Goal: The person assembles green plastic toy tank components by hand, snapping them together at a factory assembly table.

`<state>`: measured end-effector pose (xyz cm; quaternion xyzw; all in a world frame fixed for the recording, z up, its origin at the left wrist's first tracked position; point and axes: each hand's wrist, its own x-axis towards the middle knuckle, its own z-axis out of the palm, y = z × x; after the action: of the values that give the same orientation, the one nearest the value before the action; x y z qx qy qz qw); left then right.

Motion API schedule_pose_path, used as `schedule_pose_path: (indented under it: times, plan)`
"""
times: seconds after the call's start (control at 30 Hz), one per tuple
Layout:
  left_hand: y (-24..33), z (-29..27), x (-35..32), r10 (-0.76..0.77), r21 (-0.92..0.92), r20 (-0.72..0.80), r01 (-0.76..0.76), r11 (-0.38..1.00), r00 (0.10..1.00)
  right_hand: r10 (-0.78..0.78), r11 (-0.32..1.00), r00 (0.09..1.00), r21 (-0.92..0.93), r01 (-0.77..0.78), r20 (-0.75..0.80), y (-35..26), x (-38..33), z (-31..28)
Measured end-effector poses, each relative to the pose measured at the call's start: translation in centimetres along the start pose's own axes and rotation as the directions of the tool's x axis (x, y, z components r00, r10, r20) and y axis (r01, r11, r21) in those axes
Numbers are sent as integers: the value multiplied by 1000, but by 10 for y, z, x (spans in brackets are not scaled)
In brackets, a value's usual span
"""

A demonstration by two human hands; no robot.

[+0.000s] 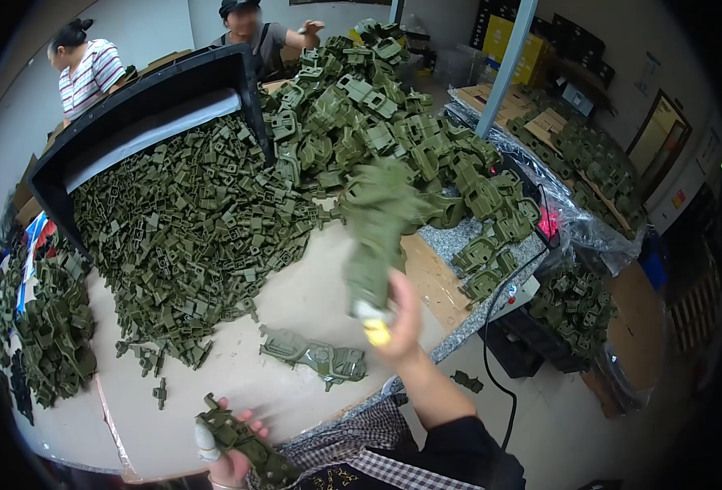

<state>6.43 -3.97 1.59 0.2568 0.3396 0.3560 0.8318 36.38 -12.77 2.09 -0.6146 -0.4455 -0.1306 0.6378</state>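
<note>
In my left hand (pixel 240 429), low in the view, is a long olive-green plastic part (pixel 250 447). The fingers wrap round it, and a white cover sits on the thumb. My right hand (pixel 402 327) is raised over the table and grips a larger olive-green moulded piece (pixel 377 233), smeared by motion. White and yellow wrapping shows on a digit of that hand. Between the two hands, a green toy-vehicle-like chassis part (pixel 316 357) lies on the tabletop (pixel 295 294), touched by neither hand.
A heap of small green parts (pixel 205 220) spills from a black bin (pixel 152 82). Larger green mouldings (pixel 385 106) pile up behind. At the right are a crate of parts (pixel 573 310), a black cable (pixel 487 351) and a grey post (pixel 508 69). Two people (pixel 91 69) are beyond the table.
</note>
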Motion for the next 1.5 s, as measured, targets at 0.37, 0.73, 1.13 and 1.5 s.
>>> schedule_pose_path:
  times: [0.37,0.73,1.13,1.5]
  plan:
    - [-4,1,13,-209,113,214,189,975,954,316,549,941,-785,-288,-124,21,-54,-69]
    - [7,-30,19,-192,-58,135,201,978,972,-77,888,612,-225,401,787,-38,-18,55]
    - [22,-39,22,-189,74,147,180,981,971,289,822,750,-556,124,595,1,-10,157]
    - [23,-45,26,-179,24,263,179,983,948,465,387,327,143,-911,823,-49,-14,104]
